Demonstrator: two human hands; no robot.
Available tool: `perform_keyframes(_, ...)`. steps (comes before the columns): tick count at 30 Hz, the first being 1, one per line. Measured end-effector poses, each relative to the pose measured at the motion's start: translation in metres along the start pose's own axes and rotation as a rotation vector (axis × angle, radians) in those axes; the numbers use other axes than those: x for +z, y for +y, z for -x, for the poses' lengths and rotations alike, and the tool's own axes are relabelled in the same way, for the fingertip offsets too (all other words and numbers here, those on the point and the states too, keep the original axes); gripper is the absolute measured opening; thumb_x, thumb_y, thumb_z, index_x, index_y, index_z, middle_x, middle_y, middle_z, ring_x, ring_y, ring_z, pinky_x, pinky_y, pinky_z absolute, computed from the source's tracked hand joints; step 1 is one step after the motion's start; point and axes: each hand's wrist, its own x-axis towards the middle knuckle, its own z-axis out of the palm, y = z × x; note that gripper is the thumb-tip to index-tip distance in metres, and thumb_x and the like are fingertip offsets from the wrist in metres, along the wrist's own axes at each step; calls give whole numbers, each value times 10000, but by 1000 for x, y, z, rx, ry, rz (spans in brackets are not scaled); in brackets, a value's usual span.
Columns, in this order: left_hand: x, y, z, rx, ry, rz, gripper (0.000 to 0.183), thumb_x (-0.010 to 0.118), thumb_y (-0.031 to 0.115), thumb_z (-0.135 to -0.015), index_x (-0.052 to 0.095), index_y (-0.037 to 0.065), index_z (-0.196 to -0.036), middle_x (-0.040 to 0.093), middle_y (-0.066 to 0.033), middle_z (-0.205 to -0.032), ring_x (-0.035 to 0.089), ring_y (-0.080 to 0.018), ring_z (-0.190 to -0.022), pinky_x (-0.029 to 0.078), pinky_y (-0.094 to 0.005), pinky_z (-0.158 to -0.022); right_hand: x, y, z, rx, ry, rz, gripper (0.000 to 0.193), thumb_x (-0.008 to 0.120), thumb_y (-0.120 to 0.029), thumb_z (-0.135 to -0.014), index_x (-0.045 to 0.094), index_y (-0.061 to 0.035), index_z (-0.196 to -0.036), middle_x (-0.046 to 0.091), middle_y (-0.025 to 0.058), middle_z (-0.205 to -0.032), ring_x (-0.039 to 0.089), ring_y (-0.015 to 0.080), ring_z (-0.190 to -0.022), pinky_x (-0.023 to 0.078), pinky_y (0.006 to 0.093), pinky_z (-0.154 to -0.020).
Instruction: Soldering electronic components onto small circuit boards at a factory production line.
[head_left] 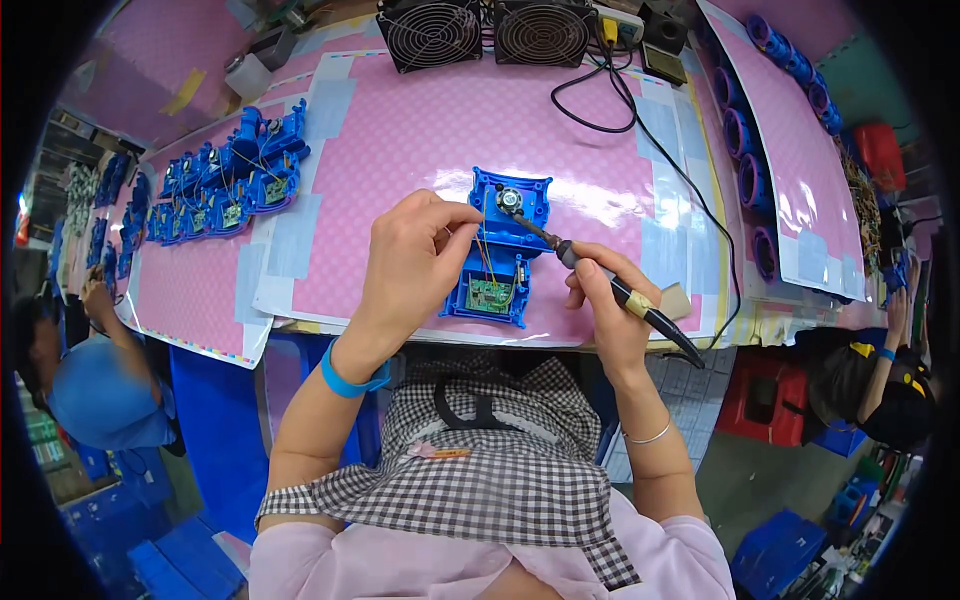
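Observation:
A blue plastic housing (540, 187) lies opened out on the pink patterned mat in front of me. In its far half sits a small round speaker (509, 201); a green circuit board (489, 295) fills the near half. Thin wires (487, 262) rise from the board toward the pinched fingertips of my left hand (412, 250), just left of the speaker. My right hand (612, 300) grips a soldering iron (640, 304) by its dark handle. The iron's tip points left at the speaker's edge; whether it touches is too small to tell.
Two black fans (433, 35) stand at the table's far edge. The iron's black cord (690, 180) loops along the right. Several wired blue housings (225, 185) line the left side. Blue rings (750, 180) sit under a raised board at right. Co-workers sit on both sides.

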Motion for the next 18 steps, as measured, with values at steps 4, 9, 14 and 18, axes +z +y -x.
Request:
perform_keyframes(4, 1, 1, -1, -16, -2, 19, 120, 664, -27, -782, 708, 11, -887, 633, -73, -762, 591, -104, -606, 443, -222, -530, 1, -1, 0, -14, -15, 23, 214, 594, -63, -897, 646, 65, -1061, 659, 117, -774, 602, 132, -601, 496, 246, -576)
perform_keyframes(9, 3, 5, 0, 7, 4, 0, 118, 671, -23, -776, 702, 10, -885, 628, -72, -759, 588, -104, -599, 442, -226, -522, -9, -9, 1, -67, 56, 8, 200, 599, -63, -896, 653, 68, -1037, 651, 114, -752, 590, 129, -581, 477, 239, -556)
perform_keyframes(14, 14, 8, -2, 24, -20, 48, 109, 678, -18, -771, 675, -1, -878, 621, -70, -751, 584, -106, -590, 445, -234, -517, -17, -10, -4, -41, 38, 58, 194, 604, -65, -894, 658, 60, -1032, 648, 111, -742, 586, 126, -577, 468, 236, -542)
perform_keyframes(18, 20, 9, -5, 30, -47, 40, 98, 676, -6, -774, 660, -5, -870, 617, -70, -750, 584, -112, -588, 450, -240, -520, -16, -8, -5, -58, 20, 103, 187, 617, -70, -887, 667, 47, -1023, 654, 95, -725, 586, 113, -563, 463, 226, -521)
